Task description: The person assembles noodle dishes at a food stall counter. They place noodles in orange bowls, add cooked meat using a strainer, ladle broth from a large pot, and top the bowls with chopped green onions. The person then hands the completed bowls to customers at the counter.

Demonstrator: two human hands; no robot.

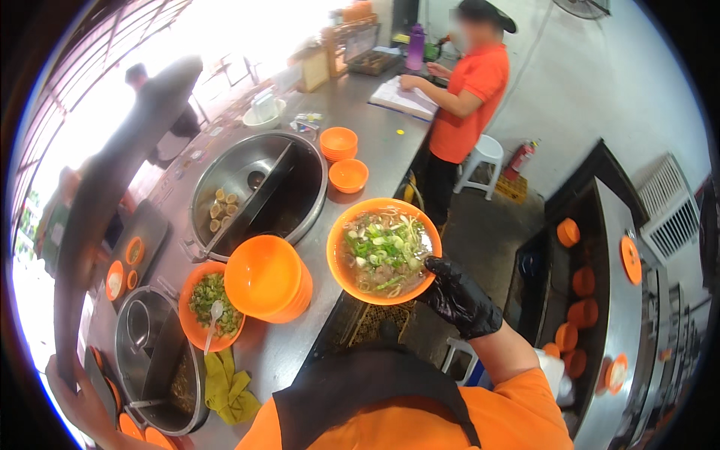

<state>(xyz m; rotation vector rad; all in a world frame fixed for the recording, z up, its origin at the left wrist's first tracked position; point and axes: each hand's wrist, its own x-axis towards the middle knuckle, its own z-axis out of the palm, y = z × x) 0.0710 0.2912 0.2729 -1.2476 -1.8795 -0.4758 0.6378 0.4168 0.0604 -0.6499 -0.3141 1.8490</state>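
Pinching the full soup bowl (384,250) by its rim with my gloved right hand (459,300), out past the counter (375,139) edge, I risk tipping broth, while my left hand (79,397) grips a long dark handle (112,195).

Counter (375,142) was seen as brushed metal, dull sheen. Big divided pot (259,191) was polished steel, reflective. Orange bowl (384,251) and bowl stack (268,279) were read as smooth glossy plastic. Right hand (457,300) was covered by a shiny black glove, probably nitrile. Yellow rag (225,386) looked like matt cloth.
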